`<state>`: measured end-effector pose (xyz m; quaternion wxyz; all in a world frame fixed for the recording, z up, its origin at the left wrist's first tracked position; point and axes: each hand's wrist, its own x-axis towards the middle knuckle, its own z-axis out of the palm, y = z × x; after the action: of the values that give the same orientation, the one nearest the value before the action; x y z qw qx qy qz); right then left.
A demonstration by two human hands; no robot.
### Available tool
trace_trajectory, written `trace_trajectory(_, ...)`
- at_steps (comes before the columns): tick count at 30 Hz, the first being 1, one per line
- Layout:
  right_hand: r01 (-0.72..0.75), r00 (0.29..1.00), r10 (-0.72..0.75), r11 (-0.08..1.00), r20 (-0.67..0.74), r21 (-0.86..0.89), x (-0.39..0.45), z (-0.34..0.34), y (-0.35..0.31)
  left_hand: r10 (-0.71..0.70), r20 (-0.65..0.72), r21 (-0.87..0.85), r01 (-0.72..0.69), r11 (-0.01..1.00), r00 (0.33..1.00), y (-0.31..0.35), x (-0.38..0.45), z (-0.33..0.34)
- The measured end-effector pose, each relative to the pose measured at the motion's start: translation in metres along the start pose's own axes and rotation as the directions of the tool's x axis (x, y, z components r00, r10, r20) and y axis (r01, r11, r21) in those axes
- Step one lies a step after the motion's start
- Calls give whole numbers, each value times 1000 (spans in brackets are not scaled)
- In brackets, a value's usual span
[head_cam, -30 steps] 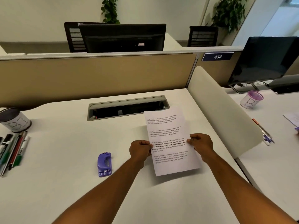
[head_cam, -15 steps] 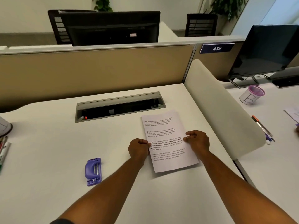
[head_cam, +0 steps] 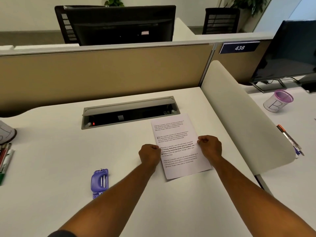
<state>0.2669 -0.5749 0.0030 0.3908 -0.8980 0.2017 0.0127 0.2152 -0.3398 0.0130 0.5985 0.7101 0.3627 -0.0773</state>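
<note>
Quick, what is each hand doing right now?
Left hand: fingers curled, pinching the left edge of the printed sheet.
Right hand: fingers curled, pinching its right edge.

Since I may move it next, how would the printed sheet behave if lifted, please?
The printed sheet looks thin, so probably light and floppy. Left hand and right hand pinch opposite edges; one-handed, it would likely droop.

Your sheet is white: four blocks of black print, third block partly bold. Table is plain off-white. Small tool is purple with two bare-metal bars. Partition is tan, cable tray grey with one red light. Cup is white, purple mesh rim, hand-drawn grey B. Sign is navy, white 438. Monitor is black.
</note>
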Motion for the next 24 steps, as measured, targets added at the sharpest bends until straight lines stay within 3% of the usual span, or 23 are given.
trace_trajectory(15,-48,998,48,999,28,-19,-3,4,-4,59,37,132,-63,989,998,7,-1,-16)
trace_trajectory(24,42,987,-15,985,160,-166,-25,-2,-15,90,100,222,-111,969,991,2,-10,-44)
